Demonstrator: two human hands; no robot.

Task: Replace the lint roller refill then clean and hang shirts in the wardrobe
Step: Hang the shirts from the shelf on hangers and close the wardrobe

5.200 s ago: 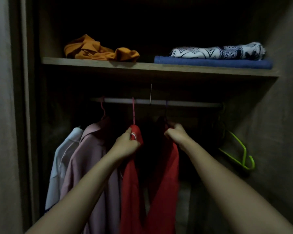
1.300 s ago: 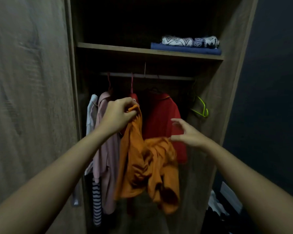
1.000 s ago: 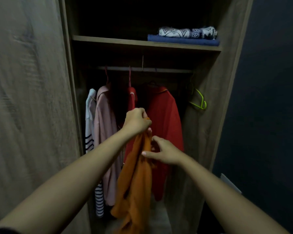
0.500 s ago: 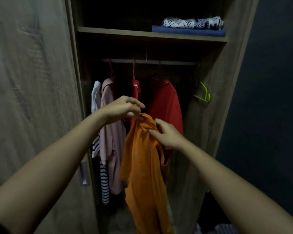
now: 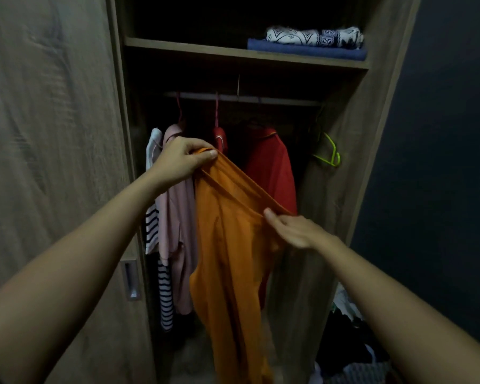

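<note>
Right hand (image 5: 294, 231) now lower and wider than half second ago, pinching orange shirt (image 5: 227, 245) edge; left hand (image 5: 182, 159) pinches upper end. Edge taut between them. Shirt hangs before wardrobe (image 5: 344, 189) opening. Open rail (image 5: 288, 101) stretch between red shirt (image 5: 272, 167) and green hanger (image 5: 330, 153).

— Any writing to read in there?
— None came through. The patterned cloth (image 5: 313, 37) on the shelf (image 5: 191, 49) carried geometric print only, and a pale patch at the narrow red shirt (image 5: 220, 142) collar was perhaps a label, too dim to read.
</note>
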